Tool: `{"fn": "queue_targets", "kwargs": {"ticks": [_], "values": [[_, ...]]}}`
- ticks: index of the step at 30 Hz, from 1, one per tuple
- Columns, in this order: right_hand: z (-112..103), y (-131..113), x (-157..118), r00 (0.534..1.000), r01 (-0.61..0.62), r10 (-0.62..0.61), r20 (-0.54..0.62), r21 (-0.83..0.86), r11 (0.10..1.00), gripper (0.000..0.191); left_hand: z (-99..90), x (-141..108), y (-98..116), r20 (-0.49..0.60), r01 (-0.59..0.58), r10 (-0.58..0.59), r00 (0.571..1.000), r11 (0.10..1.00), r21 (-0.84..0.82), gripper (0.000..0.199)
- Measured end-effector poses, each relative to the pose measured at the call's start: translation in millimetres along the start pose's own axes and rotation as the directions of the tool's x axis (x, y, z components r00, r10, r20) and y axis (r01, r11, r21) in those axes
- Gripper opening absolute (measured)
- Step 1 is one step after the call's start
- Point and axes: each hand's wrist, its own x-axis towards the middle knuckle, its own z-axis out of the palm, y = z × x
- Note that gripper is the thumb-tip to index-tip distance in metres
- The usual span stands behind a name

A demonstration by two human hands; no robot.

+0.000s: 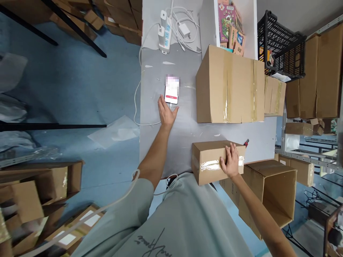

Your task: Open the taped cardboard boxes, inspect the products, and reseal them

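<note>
My left hand (166, 113) is at the lower end of a phone (172, 90), fingers apart, its fingertips beside the phone's lower left corner. The phone lies on the grey table (182, 132) with its screen lit and a white cable (170, 105) plugged into its bottom. On the right, my right hand (230, 160) rests spread on a taped cardboard box (211, 161) at the table's near edge. A red and black tool (246, 143) lies just behind that box, partly hidden.
Behind the small box stands a larger taped box (233, 89). A power strip (164, 37) and coiled white cables are at the back. A white bin (209, 28) holds colourful packages. Beside it is a black crate (284, 50). An open carton (278, 192) stands at the right.
</note>
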Motion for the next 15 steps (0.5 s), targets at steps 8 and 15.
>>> {"fn": "queue_targets", "kwargs": {"ticks": [8,15], "values": [[5,0,7,0.999,-0.039,0.039,0.011,0.048,0.998,0.065,-6.4,-100,22,-0.006,-0.034,0.033,0.999,0.999,-0.028,0.100],[15,-3,21,0.994,-0.107,0.099,0.045,0.237,0.966,0.065,-21.6,-258,1,0.190,0.249,-0.230,0.954,0.965,-0.083,0.067]]}}
